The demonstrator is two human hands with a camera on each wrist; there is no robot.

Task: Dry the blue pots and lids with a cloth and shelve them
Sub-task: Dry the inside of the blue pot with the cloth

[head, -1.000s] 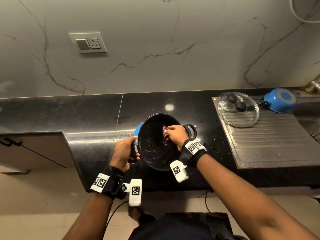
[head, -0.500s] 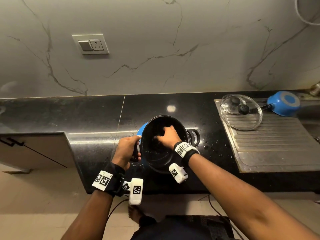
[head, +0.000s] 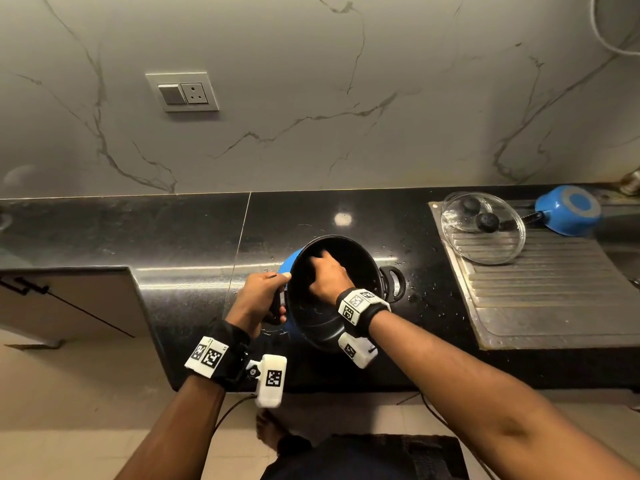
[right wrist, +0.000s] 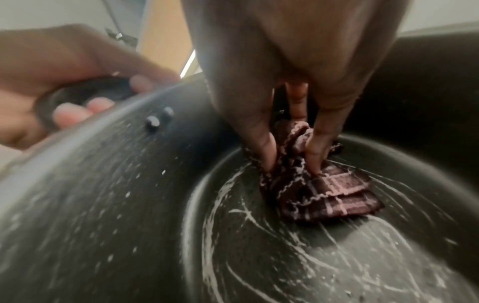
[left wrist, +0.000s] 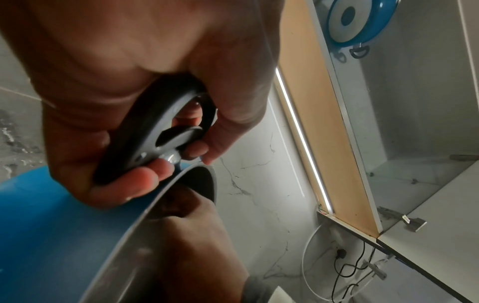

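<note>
A blue pot with a black inside stands tilted toward me on the black counter. My left hand grips its left black handle, fingers curled round it. My right hand is inside the pot, fingers pinching a dark checked cloth against the scratched bottom. A glass lid with black knobs lies on the steel drainboard. A small blue pan lies upside down behind it. Another blue pot shows in the open cupboard in the left wrist view.
Water drops lie on the counter right of the pot. A wall socket sits on the marble wall. A cupboard door stands open at the lower left. Cables hang by the wall.
My right hand has moved with the cloth from the pot's right side toward the upper left of the inside. The left hand keeps its hold on the handle.
</note>
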